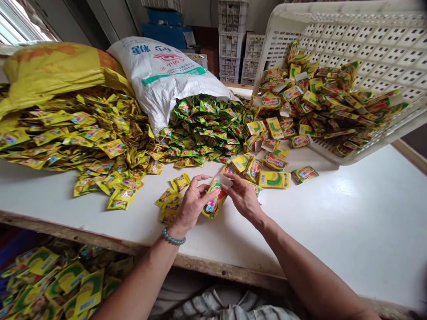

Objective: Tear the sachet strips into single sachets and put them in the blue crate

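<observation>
A small yellow, green and red printed box (214, 203) is held tilted above the white table, its pale end flap (223, 180) standing up. My left hand (193, 202), with a beaded bracelet on the wrist, grips the box along its left side. At the flap end, the fingers of my right hand (243, 195) are closed on the box's edge. Several small yellow sachets (170, 204) lie just left of my left hand. More boxes (274, 179) lie loose beyond my right hand. The inside of the held box is hidden.
Yellow sachets (83, 129) spill from a yellow sack (63, 62); green ones (210, 129) spill from a white sack (167, 71). A white plastic basket (363, 35) on its side holds boxes at right. Flat boxes (66, 275) fill a container below the table edge (110, 244).
</observation>
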Demonstrator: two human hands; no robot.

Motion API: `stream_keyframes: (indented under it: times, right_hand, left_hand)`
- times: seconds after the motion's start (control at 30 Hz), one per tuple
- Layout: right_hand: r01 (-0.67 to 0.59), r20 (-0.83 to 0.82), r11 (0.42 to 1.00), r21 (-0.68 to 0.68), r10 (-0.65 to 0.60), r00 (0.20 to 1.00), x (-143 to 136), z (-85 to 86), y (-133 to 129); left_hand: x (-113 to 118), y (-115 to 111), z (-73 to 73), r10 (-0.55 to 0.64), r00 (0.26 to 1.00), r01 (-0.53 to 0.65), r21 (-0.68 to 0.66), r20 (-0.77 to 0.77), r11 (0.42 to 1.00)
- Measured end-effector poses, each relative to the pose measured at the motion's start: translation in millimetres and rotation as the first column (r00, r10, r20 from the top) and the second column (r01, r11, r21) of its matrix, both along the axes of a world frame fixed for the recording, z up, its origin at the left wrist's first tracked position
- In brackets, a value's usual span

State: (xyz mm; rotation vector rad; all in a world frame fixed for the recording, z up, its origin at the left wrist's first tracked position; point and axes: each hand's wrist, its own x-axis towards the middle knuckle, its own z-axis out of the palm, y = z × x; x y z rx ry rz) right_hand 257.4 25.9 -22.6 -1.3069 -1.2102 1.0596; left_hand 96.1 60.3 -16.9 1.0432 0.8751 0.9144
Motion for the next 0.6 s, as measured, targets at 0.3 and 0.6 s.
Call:
stream_keyframes:
  times: [0.3,0.6]
  right_hand:
    - [0.009,0.133,1.000,-0.019,-0.006,0.991,-6,12.1,-1]
    - [-0.043,-0.291,0.981,-0.191,-0.015,0.957,5,2.1,6]
  left_hand:
    - [-2,-1,-5.6,0.099,0.993,-0.098,0.020,-0.060,0.995]
    - [-3,0,-12.2,0.023,0.996,-0.021,0.017,-0.081,1.000]
